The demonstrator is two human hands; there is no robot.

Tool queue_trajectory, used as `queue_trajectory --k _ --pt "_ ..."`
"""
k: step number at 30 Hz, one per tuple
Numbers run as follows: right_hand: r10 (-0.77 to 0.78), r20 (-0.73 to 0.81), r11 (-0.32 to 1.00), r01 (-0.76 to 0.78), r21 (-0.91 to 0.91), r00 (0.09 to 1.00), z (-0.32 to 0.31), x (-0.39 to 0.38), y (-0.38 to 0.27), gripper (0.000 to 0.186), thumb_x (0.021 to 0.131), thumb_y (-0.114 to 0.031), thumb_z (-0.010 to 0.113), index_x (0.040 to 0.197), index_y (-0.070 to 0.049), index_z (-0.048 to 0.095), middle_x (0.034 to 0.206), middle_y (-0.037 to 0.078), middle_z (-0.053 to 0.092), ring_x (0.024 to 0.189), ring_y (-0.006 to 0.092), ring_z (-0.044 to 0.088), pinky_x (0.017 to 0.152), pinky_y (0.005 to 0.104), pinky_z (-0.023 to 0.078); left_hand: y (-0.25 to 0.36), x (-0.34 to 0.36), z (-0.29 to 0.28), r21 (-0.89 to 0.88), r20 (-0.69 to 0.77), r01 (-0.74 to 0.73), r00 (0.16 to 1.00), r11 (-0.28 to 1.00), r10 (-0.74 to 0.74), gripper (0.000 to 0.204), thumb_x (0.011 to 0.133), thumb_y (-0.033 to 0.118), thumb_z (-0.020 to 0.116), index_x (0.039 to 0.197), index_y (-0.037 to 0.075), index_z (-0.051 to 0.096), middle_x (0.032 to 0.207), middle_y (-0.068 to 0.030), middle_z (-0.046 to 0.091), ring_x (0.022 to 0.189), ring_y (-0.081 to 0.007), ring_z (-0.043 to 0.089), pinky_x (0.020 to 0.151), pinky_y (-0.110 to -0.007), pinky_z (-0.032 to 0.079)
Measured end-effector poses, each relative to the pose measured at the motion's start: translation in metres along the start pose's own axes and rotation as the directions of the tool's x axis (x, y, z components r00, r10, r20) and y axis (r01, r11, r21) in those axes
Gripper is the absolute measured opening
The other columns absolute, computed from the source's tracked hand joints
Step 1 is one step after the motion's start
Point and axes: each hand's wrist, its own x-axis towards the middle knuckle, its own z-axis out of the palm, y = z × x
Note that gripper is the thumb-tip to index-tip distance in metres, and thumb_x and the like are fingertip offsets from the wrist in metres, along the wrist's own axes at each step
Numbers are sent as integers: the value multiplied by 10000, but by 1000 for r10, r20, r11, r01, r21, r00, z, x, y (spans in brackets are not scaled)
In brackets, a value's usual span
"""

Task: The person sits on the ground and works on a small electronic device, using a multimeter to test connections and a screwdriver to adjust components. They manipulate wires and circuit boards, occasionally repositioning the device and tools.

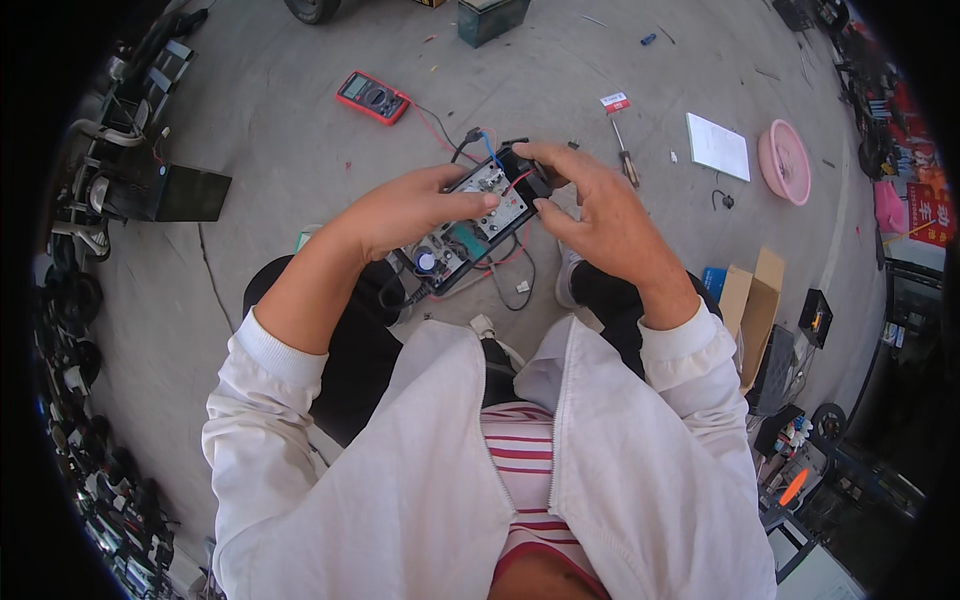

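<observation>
An opened battery charger or power supply (466,243) lies tilted between my hands, its black case showing a circuit board, metal plates and a round capacitor. My left hand (420,208) grips its left side, the thumb resting on the metal plate. At the far right end, my right hand (598,205) has thumb and forefinger curved around a black end part (531,175) of the case. Red and blue wires come out near that end. A black cable (405,297) leaves the near end. The fingers under the case are hidden.
A red multimeter (373,97) lies ahead on the concrete floor, its leads running toward the case. To the right are a screwdriver (625,155), a white booklet (717,147), a pink basin (784,163) and an open cardboard box (757,310). A dark box (192,193) stands at left.
</observation>
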Motion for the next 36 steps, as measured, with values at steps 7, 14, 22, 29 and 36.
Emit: queue_trajectory --k 7,14,22,29,36 --pt "-51 -82 999 51 -6 995 2 -2 -11 471 742 46 604 1199 -63 568 1034 146 601 897 295 607 787 355 504 2 -1 -2 93 -34 16 999 996 -13 589 827 439 674 1168 -34 595 959 -66 630 898 -137 556 781 -268 443" --pt "-137 -48 988 133 -77 989 9 1 -12 443 760 55 602 1185 -68 581 1026 144 602 846 249 620 722 341 513 1 -4 -5 111 -30 34 999 993 -31 543 840 416 683 1144 -26 600 916 -41 613 844 -112 546 720 -256 451" --pt "39 -281 999 -41 -4 959 37 2 -5 283 779 18 634 1057 -28 607 841 110 636 654 225 626 577 337 496 1 -7 -3 138 -24 -2 1000 990 5 576 823 457 694 1095 -43 605 854 -27 592 778 -113 531 662 -265 439" --pt "-30 -336 979 -40 -199 941 38 3 -18 272 778 -11 657 1049 -26 639 802 132 614 645 265 619 579 363 490 1 -9 -1 190 -64 -11 998 982 24 587 810 470 700 1081 -43 609 814 -26 579 737 -113 524 639 -270 430" --pt "-67 -339 969 -19 -246 938 38 3 -14 283 770 -13 654 1053 -22 651 819 154 610 692 313 609 611 393 489 7 -12 4 211 -65 -53 996 976 68 566 820 455 703 1085 -36 608 810 -49 602 738 -124 565 634 -277 464"
